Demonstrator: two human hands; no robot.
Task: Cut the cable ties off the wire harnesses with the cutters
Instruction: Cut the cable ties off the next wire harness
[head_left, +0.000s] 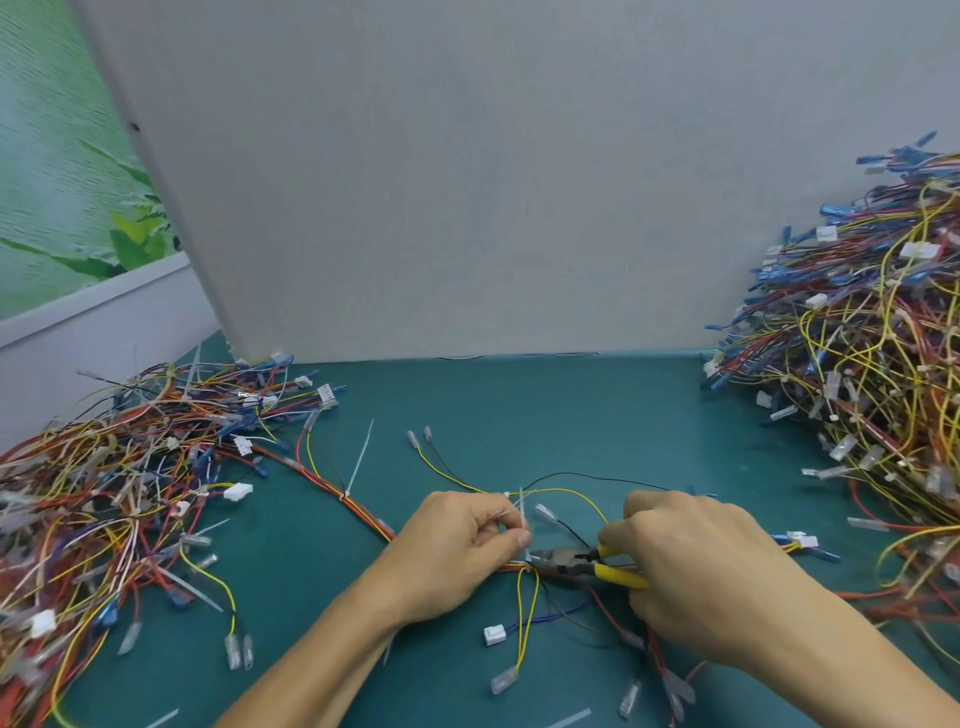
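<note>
Cable tie (521, 512) stands upright off the harness (363, 512) lying crosswise on the tabletop (519, 405), our left hand (457, 551) pinching its tail, our right hand (691, 577) clamped on the cutters (563, 564) aimed at its base from the right.

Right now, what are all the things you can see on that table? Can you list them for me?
Teal green table mat: one, under everything.
Pale grey upright board: one, along the back.
Green leafy picture: one, far left.
Tangled wire harness heaps: two, red, yellow, blue and black; low heap at left, tall heap at right.
Single multicoloured wire harness: one, middle, running to the hands.
White plastic cable ties: one upright tie in the middle, one long-tailed tie further left; more in the heaps, too many to count.
Yellow-handled metal cutters: one, black head, tip at the harness.
Small white plastic connector: one, front middle.
Left hand: fingers pinch the upright tie.
Right hand: grips the cutter handles.
</note>
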